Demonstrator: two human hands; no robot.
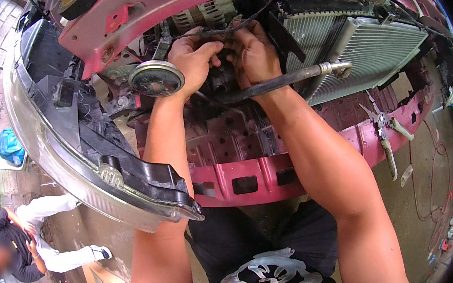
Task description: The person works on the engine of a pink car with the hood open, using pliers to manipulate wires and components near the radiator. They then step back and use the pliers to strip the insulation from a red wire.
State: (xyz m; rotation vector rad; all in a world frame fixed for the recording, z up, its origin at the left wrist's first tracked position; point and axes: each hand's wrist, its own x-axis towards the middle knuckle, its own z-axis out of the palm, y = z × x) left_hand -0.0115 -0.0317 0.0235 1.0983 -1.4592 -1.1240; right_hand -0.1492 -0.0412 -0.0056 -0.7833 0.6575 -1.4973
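Nearest, at the lower centre, two bare forearms are seen reaching upward into the opened front of a pink-red car body. The left one is crossed by the lower tip of a clear headlight, which could be knocked if that arm were jerked. At right, pliers with pale handles are perched on the lower rail and could be shaken off by a bump. Farther in, the right wrist is crossed by a black hose with a metal end, which could be snagged if the arm were pulled back; the left wrist is partly covered by a round black disc. At the upper centre, the left hand and right hand are held close together, fingers curled, at a thin black cable. Whether it is clamped in either grip cannot be told, as the fingertips are partly hidden; it could be strained by a hard tug. Its long axis is laid roughly level between the hands, then angled toward the upper right of the frame
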